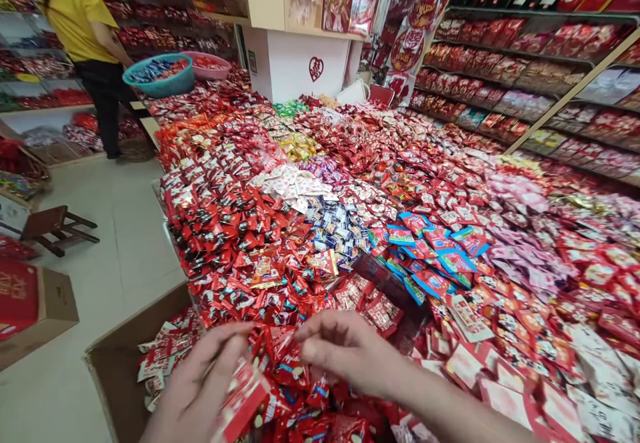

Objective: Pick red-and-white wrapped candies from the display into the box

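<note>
My left hand (203, 379), slightly blurred, is curled around a small red-and-white box (246, 399) at the bottom of the view. Across from it, my right hand (337, 346) hovers over the heap with curved fingers, thumb and fingertips a little apart. No item shows clearly between them. Just left of those fingertips is a shiny red candy packet (281, 346); whether they touch it I cannot tell. Below both hands lie more red wrapped candies (320, 423). Open-topped red-and-pink boxes (505, 396) stand right of my right forearm.
Sorted candy heaps cover the large table, including blue-and-red packets (435, 256) and dark-blue ones (340, 226). A cardboard box (105, 369) stands at its left edge. Beyond are a wooden stool (60, 226), a person in yellow (80, 23), a teal basket (163, 86) and stocked shelves (520, 56).
</note>
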